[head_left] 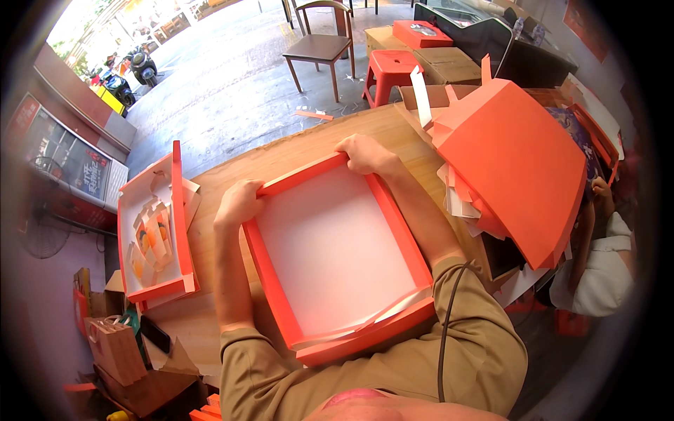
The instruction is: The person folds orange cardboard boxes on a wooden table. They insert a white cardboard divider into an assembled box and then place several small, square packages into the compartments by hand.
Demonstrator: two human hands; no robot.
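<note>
An orange-red cardboard box (330, 245) with a white inside lies open on the wooden table in front of me. Its near side rests close to my body, where a flap stands partly folded up. At the far left corner my left hand (241, 202) is closed over the rim. My right hand (366, 154) grips the far wall near the far right corner, fingers wrapped round the edge. Inside the box only the bare white bottom shows.
To the left stands another open red box (184, 245) holding cut card pieces. A pile of orange-red card sheets (516, 158) rises at the right, with another person's hand (602, 188) beside it. Beyond the table (281, 151) are a red stool (393, 70) and a chair (319, 45).
</note>
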